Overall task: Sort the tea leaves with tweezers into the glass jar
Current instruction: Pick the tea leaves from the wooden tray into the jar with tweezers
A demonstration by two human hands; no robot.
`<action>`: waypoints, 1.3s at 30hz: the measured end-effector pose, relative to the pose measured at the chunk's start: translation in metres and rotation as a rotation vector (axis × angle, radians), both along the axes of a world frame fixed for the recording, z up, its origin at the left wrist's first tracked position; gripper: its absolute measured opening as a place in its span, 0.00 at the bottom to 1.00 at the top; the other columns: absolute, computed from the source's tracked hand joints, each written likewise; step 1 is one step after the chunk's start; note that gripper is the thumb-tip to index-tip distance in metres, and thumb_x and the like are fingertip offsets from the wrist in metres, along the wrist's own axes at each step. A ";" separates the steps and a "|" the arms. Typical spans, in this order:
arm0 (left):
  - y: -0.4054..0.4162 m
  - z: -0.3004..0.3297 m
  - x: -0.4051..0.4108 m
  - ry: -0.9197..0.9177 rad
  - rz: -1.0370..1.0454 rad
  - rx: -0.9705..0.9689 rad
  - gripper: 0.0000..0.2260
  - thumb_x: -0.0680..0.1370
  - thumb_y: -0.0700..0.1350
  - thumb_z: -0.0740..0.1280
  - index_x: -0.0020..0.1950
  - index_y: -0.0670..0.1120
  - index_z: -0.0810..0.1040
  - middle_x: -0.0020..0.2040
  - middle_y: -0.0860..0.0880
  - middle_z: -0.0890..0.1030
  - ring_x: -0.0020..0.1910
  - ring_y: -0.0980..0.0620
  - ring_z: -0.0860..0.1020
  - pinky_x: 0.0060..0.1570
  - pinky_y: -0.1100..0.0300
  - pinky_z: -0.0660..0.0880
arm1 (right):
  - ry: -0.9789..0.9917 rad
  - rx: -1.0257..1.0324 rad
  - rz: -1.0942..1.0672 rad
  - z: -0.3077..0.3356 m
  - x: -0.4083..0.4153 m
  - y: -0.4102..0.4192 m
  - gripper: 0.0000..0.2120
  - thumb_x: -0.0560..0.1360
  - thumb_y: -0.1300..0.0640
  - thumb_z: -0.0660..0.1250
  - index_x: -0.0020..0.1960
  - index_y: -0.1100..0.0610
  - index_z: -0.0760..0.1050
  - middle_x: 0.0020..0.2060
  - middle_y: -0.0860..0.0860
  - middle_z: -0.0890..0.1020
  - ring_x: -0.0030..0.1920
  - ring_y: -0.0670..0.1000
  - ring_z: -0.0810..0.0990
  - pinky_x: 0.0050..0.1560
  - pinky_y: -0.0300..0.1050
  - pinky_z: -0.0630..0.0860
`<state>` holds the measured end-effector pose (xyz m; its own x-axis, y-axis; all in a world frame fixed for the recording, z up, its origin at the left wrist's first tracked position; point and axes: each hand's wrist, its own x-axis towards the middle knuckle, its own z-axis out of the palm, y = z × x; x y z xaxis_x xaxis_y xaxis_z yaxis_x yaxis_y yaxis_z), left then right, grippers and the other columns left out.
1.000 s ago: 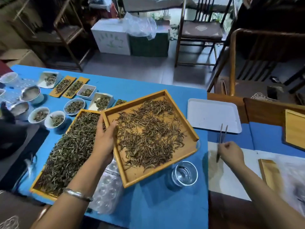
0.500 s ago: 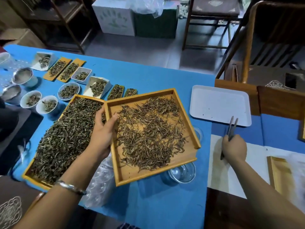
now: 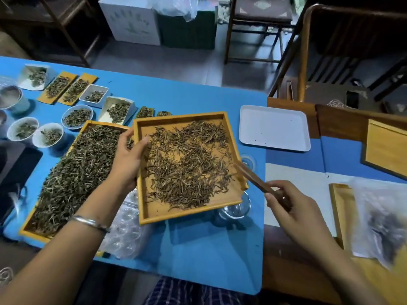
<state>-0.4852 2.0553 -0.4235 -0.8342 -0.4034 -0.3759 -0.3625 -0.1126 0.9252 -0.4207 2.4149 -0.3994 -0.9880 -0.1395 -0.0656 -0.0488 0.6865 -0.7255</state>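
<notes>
1. A white tray (image 3: 274, 126) is lying on the blue table (image 3: 187, 95), near its right edge;
2. Small white bowls (image 3: 77, 117) and flat wooden dishes (image 3: 67, 88) of leaf samples are sitting in rows at the far left;
3. A crumpled clear plastic bag (image 3: 125, 230) is lying at the near edge;
4. A wooden chair (image 3: 257, 16) and a white box (image 3: 130, 20) are standing on the floor beyond.

Both forearms are bare, with no sleeves showing. The left wrist wears a thin silver bangle (image 3: 91, 223), a plain metal band. The fingers (image 3: 278, 187) carry no rings. At the near edge, the lap shows dark blue checked cloth (image 3: 187, 291) with pale lines.
</notes>
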 end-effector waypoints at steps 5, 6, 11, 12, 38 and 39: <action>0.002 0.001 -0.001 0.004 -0.066 0.011 0.21 0.81 0.48 0.66 0.73 0.57 0.68 0.32 0.58 0.80 0.27 0.60 0.73 0.24 0.65 0.69 | 0.120 0.212 0.197 0.007 0.013 -0.040 0.11 0.76 0.52 0.66 0.57 0.53 0.75 0.48 0.48 0.79 0.45 0.51 0.80 0.40 0.51 0.78; 0.003 0.002 -0.003 0.006 -0.072 0.014 0.21 0.81 0.48 0.66 0.74 0.57 0.68 0.33 0.58 0.80 0.28 0.60 0.73 0.26 0.65 0.69 | 0.147 0.244 0.233 0.008 0.014 -0.048 0.11 0.77 0.51 0.65 0.58 0.52 0.75 0.49 0.49 0.78 0.45 0.52 0.80 0.38 0.52 0.77; 0.005 0.002 -0.012 0.025 -0.101 -0.011 0.21 0.83 0.46 0.61 0.76 0.58 0.67 0.50 0.52 0.81 0.40 0.57 0.74 0.37 0.64 0.71 | 0.180 0.370 0.312 0.004 0.015 -0.073 0.13 0.79 0.49 0.60 0.61 0.50 0.73 0.53 0.48 0.75 0.45 0.53 0.80 0.34 0.48 0.75; 0.004 0.001 -0.014 0.023 -0.104 -0.018 0.20 0.84 0.46 0.61 0.76 0.59 0.67 0.49 0.53 0.81 0.40 0.58 0.74 0.36 0.65 0.72 | 0.171 0.381 0.314 0.002 0.014 -0.073 0.13 0.79 0.49 0.59 0.61 0.51 0.72 0.54 0.48 0.75 0.46 0.53 0.80 0.35 0.49 0.76; -0.003 -0.008 -0.030 0.002 -0.187 -0.017 0.24 0.80 0.51 0.67 0.74 0.65 0.66 0.37 0.58 0.82 0.31 0.57 0.70 0.27 0.63 0.66 | 0.174 0.304 0.110 -0.013 0.017 -0.061 0.11 0.76 0.53 0.66 0.58 0.54 0.75 0.45 0.49 0.76 0.37 0.51 0.79 0.26 0.48 0.75; -0.002 -0.008 -0.030 0.004 -0.193 -0.023 0.24 0.80 0.51 0.67 0.74 0.64 0.65 0.39 0.57 0.81 0.31 0.58 0.71 0.29 0.63 0.68 | 0.175 0.309 0.119 -0.014 0.016 -0.062 0.11 0.76 0.53 0.66 0.57 0.54 0.75 0.45 0.49 0.76 0.37 0.51 0.79 0.26 0.48 0.75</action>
<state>-0.5149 2.0537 -0.4312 -0.8986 -0.2442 -0.3645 -0.3712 -0.0196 0.9283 -0.4048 2.3528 -0.4133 -0.9661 -0.2541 0.0460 -0.2464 0.8539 -0.4584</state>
